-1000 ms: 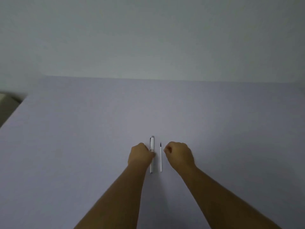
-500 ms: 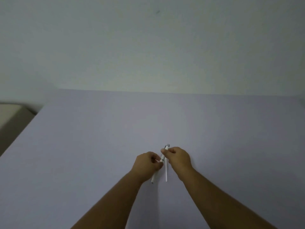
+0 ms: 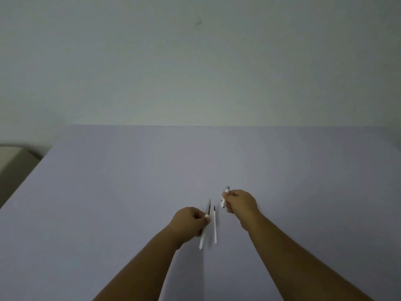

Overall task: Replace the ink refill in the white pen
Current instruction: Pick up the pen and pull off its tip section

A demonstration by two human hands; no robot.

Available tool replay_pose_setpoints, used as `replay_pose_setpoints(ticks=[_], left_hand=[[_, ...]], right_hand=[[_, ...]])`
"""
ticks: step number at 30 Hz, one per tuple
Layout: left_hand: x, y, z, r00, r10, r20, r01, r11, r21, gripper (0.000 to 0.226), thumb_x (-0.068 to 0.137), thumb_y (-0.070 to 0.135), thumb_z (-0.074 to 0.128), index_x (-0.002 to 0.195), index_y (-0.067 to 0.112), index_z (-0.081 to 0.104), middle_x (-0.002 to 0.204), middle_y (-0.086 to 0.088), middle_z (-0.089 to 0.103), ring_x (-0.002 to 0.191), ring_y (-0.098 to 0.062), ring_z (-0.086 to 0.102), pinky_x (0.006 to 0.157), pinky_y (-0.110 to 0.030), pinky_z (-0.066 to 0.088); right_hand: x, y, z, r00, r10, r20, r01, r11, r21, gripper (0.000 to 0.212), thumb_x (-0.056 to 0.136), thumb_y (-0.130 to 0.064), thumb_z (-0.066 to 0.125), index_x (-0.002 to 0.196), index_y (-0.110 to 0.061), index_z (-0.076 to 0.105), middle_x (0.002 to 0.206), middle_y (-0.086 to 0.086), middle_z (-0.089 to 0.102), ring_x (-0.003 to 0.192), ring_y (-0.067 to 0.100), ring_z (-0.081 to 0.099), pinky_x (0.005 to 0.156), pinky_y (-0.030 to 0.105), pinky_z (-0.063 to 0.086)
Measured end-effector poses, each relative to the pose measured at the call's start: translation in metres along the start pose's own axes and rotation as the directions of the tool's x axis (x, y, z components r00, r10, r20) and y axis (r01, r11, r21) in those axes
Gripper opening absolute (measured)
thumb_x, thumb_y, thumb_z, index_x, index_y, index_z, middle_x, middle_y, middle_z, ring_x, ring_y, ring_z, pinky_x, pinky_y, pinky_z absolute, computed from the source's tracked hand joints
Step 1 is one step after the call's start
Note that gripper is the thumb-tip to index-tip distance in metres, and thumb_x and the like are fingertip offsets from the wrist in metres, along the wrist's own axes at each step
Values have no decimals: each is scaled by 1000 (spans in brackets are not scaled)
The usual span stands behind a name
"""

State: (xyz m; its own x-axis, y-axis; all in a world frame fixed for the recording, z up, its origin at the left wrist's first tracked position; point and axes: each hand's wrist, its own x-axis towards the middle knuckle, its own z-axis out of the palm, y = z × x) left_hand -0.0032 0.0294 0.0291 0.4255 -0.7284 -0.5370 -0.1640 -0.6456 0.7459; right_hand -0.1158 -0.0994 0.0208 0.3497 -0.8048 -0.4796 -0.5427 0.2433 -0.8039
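Note:
My left hand [image 3: 191, 221] grips the white pen body [image 3: 203, 235], which points away from me with its dark metal tip [image 3: 208, 206] bare. My right hand [image 3: 239, 203] holds the white pen cap [image 3: 224, 197], lifted up and to the right of the pen. A thin white ink refill [image 3: 215, 227] with a dark tip lies on the table between my two hands, untouched.
The pale lilac table [image 3: 130, 192] runs to a plain wall at the back. Its left edge drops off beside a beige object [image 3: 10, 157] at the far left.
My hands came together on the pen, then pulled apart: the cap came off in my right hand and moved right, the pen body stayed in my left.

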Motion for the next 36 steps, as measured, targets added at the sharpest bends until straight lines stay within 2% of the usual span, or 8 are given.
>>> replay_pose_setpoints(ticks=[3,7,16,19,25,29,33,36], left_hand=[[5,-4,3,999,4,-37,-6,999,-39,14,89,27,59,79,18,64,80,-2,66,72,-16,64,69,-23,55],[9,-4,9,998,8,-56,-13,997,-78,13,89,27,58,78,21,60,81,0,64,70,-14,62,63,-20,51],[9,-3,17,998,15,-64,-18,999,-50,11,88,26,58,81,20,63,87,-1,73,75,-16,65,80,-32,57],[9,-1,16,997,23,-72,-25,999,-21,11,88,28,58,82,21,64,85,2,72,74,-14,65,80,-31,57],[6,2,13,995,41,-91,-39,999,22,16,88,29,57,81,17,66,93,-7,72,80,-18,63,83,-35,54],[3,10,11,989,84,-121,-78,996,51,16,89,28,55,86,16,66,93,-5,72,77,-14,60,73,-26,50],[-2,21,8,981,154,-113,-136,979,152,21,93,33,50,87,18,64,85,-2,67,65,-9,55,51,-14,39],[-7,29,0,987,152,-53,-150,987,51,22,94,31,49,90,18,66,79,1,66,65,-12,58,47,-18,46]], right_hand=[[3,21,7,997,-31,71,56,928,-369,35,90,-28,52,65,-8,66,75,15,71,77,30,69,79,39,53],[3,44,13,1000,-25,3,24,933,-359,24,85,-25,58,76,-6,69,71,9,69,73,25,66,72,34,54],[4,54,17,997,-72,-40,57,953,-297,17,83,-21,64,84,-4,66,72,3,61,72,18,58,73,33,51],[4,55,18,997,-62,-46,46,957,-285,17,84,-21,65,88,-4,66,85,9,68,79,23,62,75,32,50],[0,42,12,994,-65,-91,47,982,-183,21,86,-33,61,81,-13,60,79,1,61,76,18,55,71,28,44],[-13,15,9,992,-60,115,43,987,153,30,82,-49,61,76,-20,66,76,-5,63,71,13,56,69,30,48],[-20,-2,9,972,-158,173,130,978,162,26,78,-39,71,60,-22,63,61,-8,60,62,9,52,66,28,44],[-22,-10,1,963,-178,201,119,955,272,20,80,-28,70,63,-19,68,59,-8,61,59,11,50,68,30,44]])
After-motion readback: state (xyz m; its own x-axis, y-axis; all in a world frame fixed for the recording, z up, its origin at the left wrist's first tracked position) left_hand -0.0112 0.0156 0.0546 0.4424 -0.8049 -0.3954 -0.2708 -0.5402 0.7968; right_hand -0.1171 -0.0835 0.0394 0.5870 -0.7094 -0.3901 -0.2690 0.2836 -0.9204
